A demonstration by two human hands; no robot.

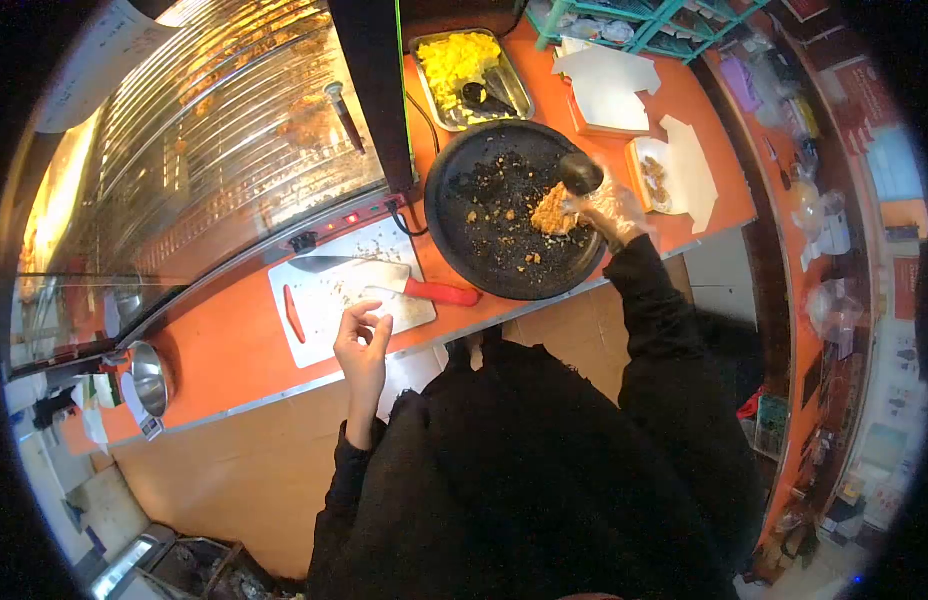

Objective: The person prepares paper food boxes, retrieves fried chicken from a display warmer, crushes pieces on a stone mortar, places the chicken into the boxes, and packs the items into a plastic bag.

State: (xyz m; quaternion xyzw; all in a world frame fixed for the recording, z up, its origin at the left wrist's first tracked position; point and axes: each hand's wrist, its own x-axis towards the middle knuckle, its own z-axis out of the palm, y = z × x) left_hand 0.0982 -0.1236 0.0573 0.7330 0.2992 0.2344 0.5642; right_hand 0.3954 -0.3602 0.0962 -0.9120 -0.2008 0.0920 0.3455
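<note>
My right hand [612,212], in a clear plastic glove, is over the right side of a round black pan [464,250]. Its fingers are bent in against a heap of chopped browned food [554,210]; motion blur hides what they grip. A dark rounded scoop-like thing [581,173] lies right beside these fingers, at the pan's rim. Darker crumbs and small bits are scattered across the pan. Bare and holding nothing, my left hand [362,335] hovers by a white cutting board [309,290], fingers loosely curled and thumb apart. A knife [434,290] with a red handle rests on the board.
A glass-fronted heated grill cabinet [234,130] stands at the left. Behind the pan is a metal tray [529,105] of yellow pieces. Open boxes [609,90] are at the right, one box [639,180] holding food. A metal bowl [149,378] sits far left.
</note>
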